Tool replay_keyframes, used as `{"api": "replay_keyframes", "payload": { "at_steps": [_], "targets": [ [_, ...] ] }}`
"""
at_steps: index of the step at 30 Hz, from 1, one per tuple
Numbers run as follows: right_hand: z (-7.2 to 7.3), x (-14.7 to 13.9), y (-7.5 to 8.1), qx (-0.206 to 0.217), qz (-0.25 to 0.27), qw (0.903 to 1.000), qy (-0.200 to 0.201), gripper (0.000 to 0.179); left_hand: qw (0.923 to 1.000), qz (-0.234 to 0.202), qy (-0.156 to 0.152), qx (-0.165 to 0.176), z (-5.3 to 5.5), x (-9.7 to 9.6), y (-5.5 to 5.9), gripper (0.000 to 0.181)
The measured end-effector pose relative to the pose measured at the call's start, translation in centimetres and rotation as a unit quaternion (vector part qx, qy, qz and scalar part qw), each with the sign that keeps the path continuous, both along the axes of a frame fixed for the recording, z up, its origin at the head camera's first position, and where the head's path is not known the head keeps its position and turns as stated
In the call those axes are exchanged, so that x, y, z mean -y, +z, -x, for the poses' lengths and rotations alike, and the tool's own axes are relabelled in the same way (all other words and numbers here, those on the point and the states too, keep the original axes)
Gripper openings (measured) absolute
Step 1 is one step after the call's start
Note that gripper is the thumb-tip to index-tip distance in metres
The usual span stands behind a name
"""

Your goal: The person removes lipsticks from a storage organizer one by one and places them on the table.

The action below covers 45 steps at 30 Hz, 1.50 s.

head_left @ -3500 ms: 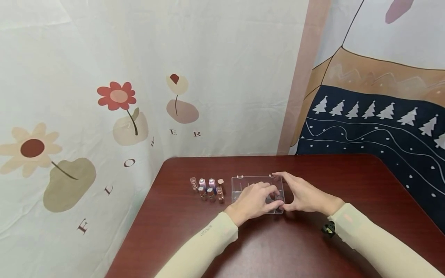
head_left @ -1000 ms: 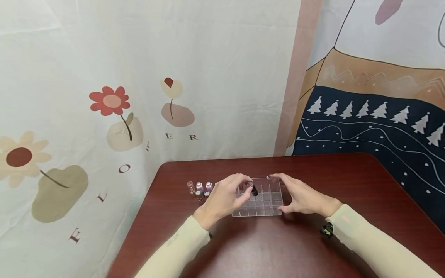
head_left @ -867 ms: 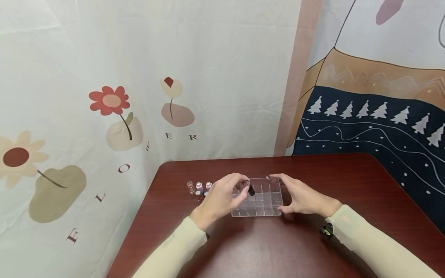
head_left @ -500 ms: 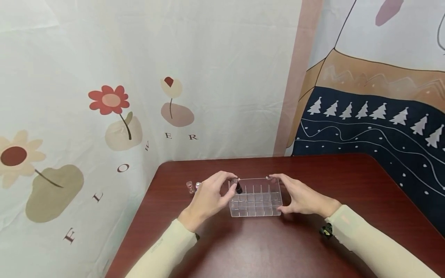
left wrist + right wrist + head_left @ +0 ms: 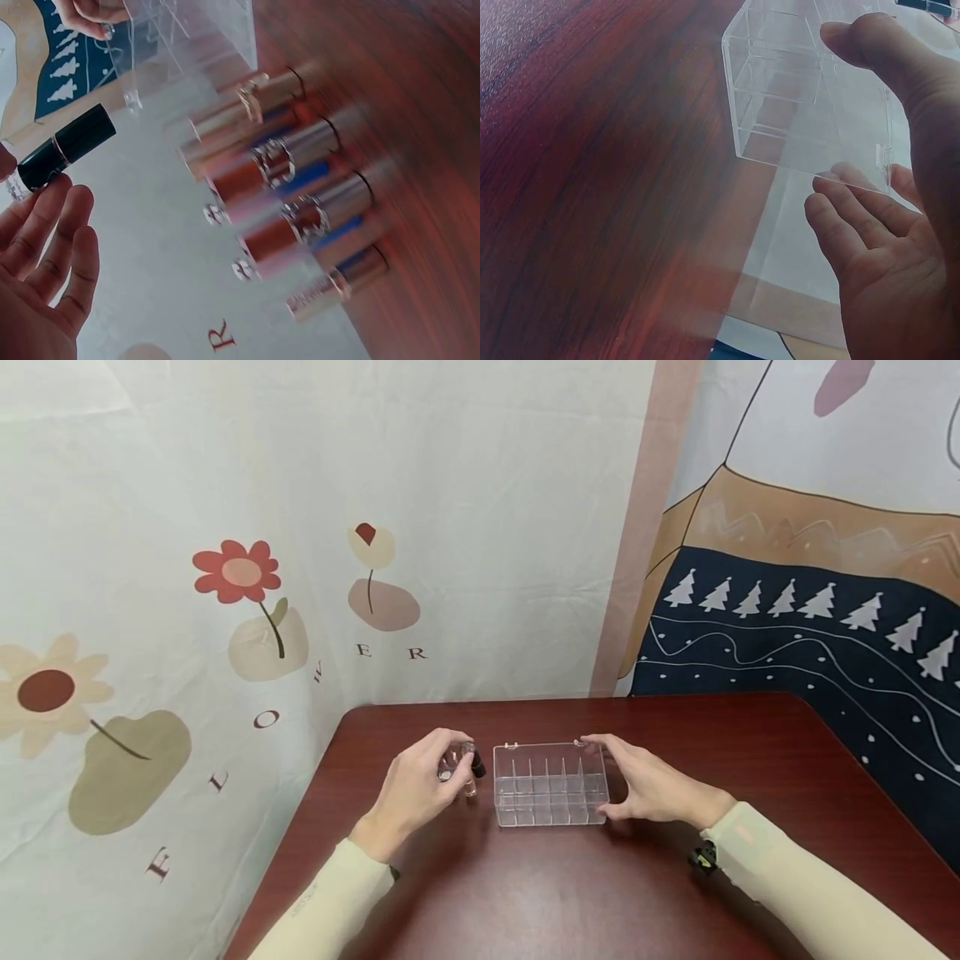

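Note:
My left hand point(image 5: 407, 787) pinches a black lipstick tube point(image 5: 66, 150) with a clear end between thumb and fingers. It hovers just left of the clear compartment box point(image 5: 551, 824), above a group of standing lipsticks point(image 5: 470, 789) that it mostly hides in the head view. In the left wrist view several tubes stand in rows, among them a gold tube point(image 5: 247, 103) and silver-and-brown ones, blurred by motion. My right hand point(image 5: 658, 783) grips the box's right end, thumb at the near corner and fingers at the far one. The box's visible compartments hold nothing.
The dark red wooden table point(image 5: 570, 893) carries the box and the lipsticks. Behind it hangs a pale curtain point(image 5: 487, 527) printed with flowers, and a navy part with white trees on the right. A black watch-like device point(image 5: 703, 857) sits at the right wrist.
My left hand, earlier over the box's right compartments, has carried the black lipstick tube left across the box to the standing lipsticks. The right hand stays at the box's right end.

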State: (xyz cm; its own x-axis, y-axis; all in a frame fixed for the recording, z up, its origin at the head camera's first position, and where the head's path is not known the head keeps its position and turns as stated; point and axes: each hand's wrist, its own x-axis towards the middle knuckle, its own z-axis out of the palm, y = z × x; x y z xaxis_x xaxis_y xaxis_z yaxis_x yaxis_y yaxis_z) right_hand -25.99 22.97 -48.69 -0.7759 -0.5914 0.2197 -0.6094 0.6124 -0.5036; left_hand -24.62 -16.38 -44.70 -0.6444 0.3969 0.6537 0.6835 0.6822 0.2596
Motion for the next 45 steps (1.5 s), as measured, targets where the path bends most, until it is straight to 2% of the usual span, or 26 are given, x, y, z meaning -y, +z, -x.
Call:
{"api": "replay_keyframes", "payload": {
  "at_steps": [9,14,27,35,45],
  "targets": [
    [0.1,0.0,-0.2,-0.001,0.002,1.0000,0.000,0.107,0.9988,-0.004,0.048,-0.013,-0.1,2.3,-0.3,0.016],
    [0.1,-0.1,-0.2,-0.001,0.004,1.0000,0.004,0.107,0.9975,-0.012,0.067,-0.019,-0.1,3.6,-0.3,0.017],
    [0.2,-0.1,-0.2,-0.005,0.006,1.0000,0.005,0.107,0.9937,0.004,0.111,-0.017,-0.4,6.8,-0.3,0.018],
    [0.2,-0.2,-0.3,-0.005,0.005,1.0000,0.003,0.107,0.9930,-0.005,0.117,-0.015,-0.2,7.6,-1.1,0.015],
    [0.1,-0.1,-0.4,-0.014,0.012,0.9998,0.005,0.107,0.9893,-0.002,0.146,0.005,-0.3,8.8,-1.6,0.015]
  ]
}}
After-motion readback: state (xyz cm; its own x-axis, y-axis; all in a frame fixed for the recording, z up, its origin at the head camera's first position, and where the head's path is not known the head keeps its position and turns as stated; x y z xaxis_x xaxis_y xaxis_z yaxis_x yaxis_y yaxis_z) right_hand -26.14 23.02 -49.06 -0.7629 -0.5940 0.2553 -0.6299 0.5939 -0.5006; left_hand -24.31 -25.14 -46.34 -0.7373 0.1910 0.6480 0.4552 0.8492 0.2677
